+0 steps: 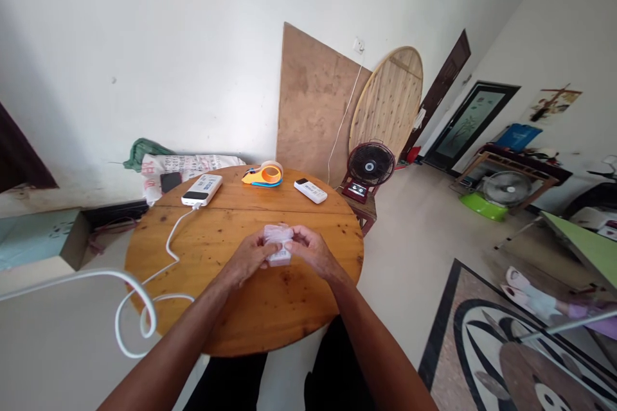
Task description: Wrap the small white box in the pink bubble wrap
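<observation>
Over the front middle of the round wooden table (pixel 207 282), a white, printed power bank (pixel 279 257) is partly covered by clear plastic wrap (pixel 278 233). My left hand (pixel 254 255) grips it from the left side, the thumb on its upper face. From the right, my right hand (pixel 310 249) holds the wrap and the power bank, with its thumb close to the left one. The fingers beneath are mostly hidden. Farther back lie a larger white power bank (pixel 202 189) with a cable plugged in, an orange tape dispenser (pixel 263 174) and another white power bank (pixel 311 191).
A white cable (pixel 168 247) runs off the table's left side. Behind stands a printed sack (pixel 193 164) with a dark phone-like object (pixel 170 182). A fan (pixel 370 166) sits on a stool at the right. Another person's feet (pixel 518 286) show far right.
</observation>
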Tool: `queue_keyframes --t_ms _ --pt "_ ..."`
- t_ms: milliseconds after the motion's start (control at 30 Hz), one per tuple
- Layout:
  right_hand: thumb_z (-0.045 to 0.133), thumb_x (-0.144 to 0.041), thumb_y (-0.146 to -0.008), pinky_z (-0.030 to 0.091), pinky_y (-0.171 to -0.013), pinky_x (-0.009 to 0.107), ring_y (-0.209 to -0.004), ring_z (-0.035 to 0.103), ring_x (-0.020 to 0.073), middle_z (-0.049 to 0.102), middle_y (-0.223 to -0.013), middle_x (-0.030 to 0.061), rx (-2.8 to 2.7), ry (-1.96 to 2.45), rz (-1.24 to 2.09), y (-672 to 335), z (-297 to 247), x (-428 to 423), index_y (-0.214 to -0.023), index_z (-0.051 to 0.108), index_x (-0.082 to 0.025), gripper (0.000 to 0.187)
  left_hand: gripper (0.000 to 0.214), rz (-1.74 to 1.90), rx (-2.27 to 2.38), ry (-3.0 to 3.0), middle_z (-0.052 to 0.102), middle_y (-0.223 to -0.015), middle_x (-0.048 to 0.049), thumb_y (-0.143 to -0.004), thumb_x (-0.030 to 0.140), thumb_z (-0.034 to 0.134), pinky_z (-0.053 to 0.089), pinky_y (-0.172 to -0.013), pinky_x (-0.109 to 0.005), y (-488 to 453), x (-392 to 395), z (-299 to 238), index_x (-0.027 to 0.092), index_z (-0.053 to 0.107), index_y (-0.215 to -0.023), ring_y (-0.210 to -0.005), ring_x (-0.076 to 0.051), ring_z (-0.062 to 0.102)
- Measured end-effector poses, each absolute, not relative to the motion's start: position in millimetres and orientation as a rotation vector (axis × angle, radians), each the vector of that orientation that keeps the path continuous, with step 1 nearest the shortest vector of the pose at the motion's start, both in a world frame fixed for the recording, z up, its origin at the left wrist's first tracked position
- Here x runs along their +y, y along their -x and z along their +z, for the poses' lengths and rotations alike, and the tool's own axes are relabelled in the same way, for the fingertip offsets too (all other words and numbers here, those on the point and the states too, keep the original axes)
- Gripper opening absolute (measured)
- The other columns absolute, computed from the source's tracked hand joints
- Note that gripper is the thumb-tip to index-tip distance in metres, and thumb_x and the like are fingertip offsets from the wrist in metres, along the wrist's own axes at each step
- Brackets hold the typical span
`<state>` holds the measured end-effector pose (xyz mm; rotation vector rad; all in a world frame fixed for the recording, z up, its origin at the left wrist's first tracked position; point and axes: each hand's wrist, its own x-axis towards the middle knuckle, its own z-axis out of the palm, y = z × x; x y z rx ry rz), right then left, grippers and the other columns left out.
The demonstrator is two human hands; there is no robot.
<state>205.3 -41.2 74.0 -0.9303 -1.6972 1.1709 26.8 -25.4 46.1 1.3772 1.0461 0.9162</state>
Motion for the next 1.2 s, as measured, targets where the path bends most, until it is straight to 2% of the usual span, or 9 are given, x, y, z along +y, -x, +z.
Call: queue_keyframes --t_ms 67,133,233,300,400,533,667,933,1200 --pt "0.072 -0.035 -0.072 0.046 -0.085 0.03 -0.094 0.059 0.0175 0.064 -0.104 0.0035 -1.73 0.941 1.193 -207.6 71.2 -42.5 -0.108 0.059 -0.018 0.042 0.041 0.87 1.09 -1.309 0.067 -0.075 -0.002 -0.07 0.042 0.06 0.04 -0.046 -0.022 -28.8 -23.5 46.1 0.015 0.063 -0.101 -0.061 -0.017 0.059" --pt "0.076 -0.034 -0.067 0.047 -0.086 0.032 -0.096 0.06 0.0182 0.065 -0.105 0.0039 -1.704 0.968 1.205 -207.6 63.4 -42.8 -0.111 0.058 -0.018 0.05 0.039 0.819 1.131 -1.265 0.066 -0.066 -0.0014 -0.071 0.044 0.059 0.038 -0.043 -0.022 -30.9 -21.4 44.2 0.014 0.065 -0.096 -0.053 -0.016 0.058" --pt "0.076 -0.034 -0.066 0.05 -0.081 0.032 -0.088 0.062 0.0177 0.067 -0.098 0.0037 -1.527 0.99 1.278 -204.2 50.6 -40.8 -0.105 0.061 -0.017 0.045 0.037 0.811 1.156 -1.294 0.063 -0.056 -0.0016 -0.071 0.048 0.06 0.034 -0.041 -0.023 -32.4 -17.4 41.8 0.013 0.068 -0.078 -0.045 -0.015 0.053" --pt "0.076 -0.035 -0.065 0.051 -0.078 0.031 -0.084 0.064 0.0175 0.069 -0.094 0.0036 -1.388 1.013 1.308 -201.9 45.4 -38.3 -0.099 0.063 -0.017 0.041 0.039 0.868 1.109 -1.307 0.063 -0.057 -0.0025 -0.071 0.052 0.062 0.035 -0.044 -0.023 -32.5 -15.1 42.0 0.013 0.068 -0.07 -0.047 -0.015 0.053" --pt "0.075 -0.039 -0.065 0.052 -0.074 0.03 -0.08 0.064 0.0178 0.07 -0.09 0.0043 -1.232 1.042 1.318 -201.5 42.2 -33.9 -0.096 0.065 -0.016 0.04 0.041 0.927 0.895 -1.223 0.07 -0.075 -0.0047 -0.073 0.052 0.063 0.042 -0.057 -0.025 -33.1 -14.9 43.8 0.013 0.07 -0.084 -0.064 -0.017 0.059" --pt "0.075 -0.039 -0.065 0.051 -0.074 0.03 -0.078 0.065 0.0179 0.07 -0.088 0.0045 -1.197 1.036 1.378 -205.3 37.3 -29.6 -0.095 0.066 -0.016 0.039 0.041 0.883 0.709 -1.078 0.07 -0.093 -0.0038 -0.069 0.04 0.071 0.046 -0.074 -0.028 -38.2 -18.0 42.4 0.017 0.065 -0.102 -0.08 -0.018 0.062" --pt "0.071 -0.04 -0.069 0.05 -0.074 0.029 -0.078 0.065 0.0178 0.069 -0.086 0.0029 -1.243 1.03 1.391 -207.6 30.3 -27.5 -0.097 0.067 -0.017 0.036 0.042 0.876 0.752 -1.016 0.069 -0.091 -0.0027 -0.064 0.032 0.076 0.046 -0.073 -0.029 -43.1 -16.8 36.1 0.017 0.064 -0.101 -0.077 -0.016 0.062" --pt "0.062 -0.04 -0.078 0.048 -0.078 0.029 -0.085 0.062 0.018 0.069 -0.09 0.0024 -1.498 1.089 1.196 -213.0 37.9 -24.6 -0.096 0.069 -0.018 0.029 0.04 0.92 0.766 -0.975 0.068 -0.084 -0.0005 -0.063 0.033 0.077 0.046 -0.067 -0.025 -43.3 -16.7 32.4 0.017 0.064 -0.097 -0.069 -0.013 0.06" --pt "0.06 -0.032 -0.08 0.048 -0.076 0.029 -0.083 0.063 0.0179 0.071 -0.091 0.0035 -1.686 1.254 0.729 -215.0 49.2 -16.6 -0.09 0.071 -0.021 0.019 0.041 0.93 0.716 -1.023 0.067 -0.082 0.0 -0.063 0.033 0.075 0.046 -0.066 -0.025 -43.8 -18.1 30.4 0.018 0.063 -0.1 -0.068 -0.013 0.06"
